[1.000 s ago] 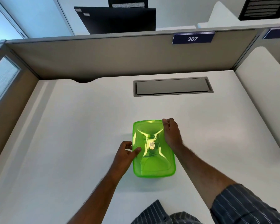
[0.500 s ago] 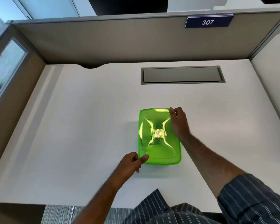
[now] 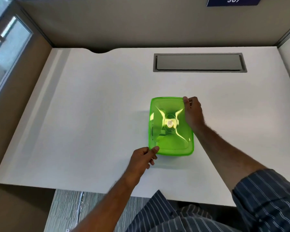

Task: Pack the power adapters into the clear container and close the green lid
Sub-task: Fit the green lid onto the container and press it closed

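Observation:
The translucent green lid sits flat on top of the clear container, right of the desk's middle. The container itself is almost wholly hidden under the lid. Dark shapes show faintly through the green; I cannot tell what they are. My left hand pinches the lid's near left corner with thumb on top. My right hand grips the lid's far right corner and right edge, fingers curled over the rim.
The white desk is bounded by beige partition walls at the back and both sides. A grey cable hatch is set into the desk behind the container. The desk's near edge lies close below my arms.
My left hand slid from the lid's left edge down to its near left corner. My right hand stayed at the far right corner. The camera tilted down and closer.

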`<state>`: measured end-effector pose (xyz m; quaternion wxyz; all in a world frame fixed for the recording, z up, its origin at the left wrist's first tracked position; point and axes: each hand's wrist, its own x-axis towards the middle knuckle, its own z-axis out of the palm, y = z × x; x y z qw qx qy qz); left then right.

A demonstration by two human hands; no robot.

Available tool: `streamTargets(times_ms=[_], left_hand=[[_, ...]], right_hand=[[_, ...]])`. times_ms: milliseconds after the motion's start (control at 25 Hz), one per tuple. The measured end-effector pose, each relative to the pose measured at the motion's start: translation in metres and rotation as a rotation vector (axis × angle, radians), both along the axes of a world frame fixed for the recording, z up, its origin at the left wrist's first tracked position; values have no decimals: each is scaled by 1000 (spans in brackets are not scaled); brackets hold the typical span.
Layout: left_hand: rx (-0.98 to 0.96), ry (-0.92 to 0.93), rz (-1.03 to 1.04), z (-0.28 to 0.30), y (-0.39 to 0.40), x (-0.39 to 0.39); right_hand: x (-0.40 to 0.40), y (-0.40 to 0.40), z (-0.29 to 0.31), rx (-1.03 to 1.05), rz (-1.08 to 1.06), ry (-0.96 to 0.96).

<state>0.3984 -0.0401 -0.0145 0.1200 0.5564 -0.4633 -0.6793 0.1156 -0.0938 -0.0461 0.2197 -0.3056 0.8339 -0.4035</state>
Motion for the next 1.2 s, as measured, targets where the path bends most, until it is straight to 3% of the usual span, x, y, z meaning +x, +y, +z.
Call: streamTargets(times_ms=[280, 680, 920, 1040, 1200], left_hand=[[-69, -42, -44, 1, 0, -1], [-113, -65, -15, -3, 3, -1], [-124, -85, -43, -1, 1, 0], [-129, -95, -48, 0, 1, -1], [-128, -98, -54, 0, -1, -1]], right_hand=[[2, 2, 5, 21, -1, -26], [17, 92, 25, 9, 144, -354], [35, 149, 40, 287, 312, -195], [37, 156, 42, 334, 372, -298], [40, 157, 36, 227, 330, -457]])
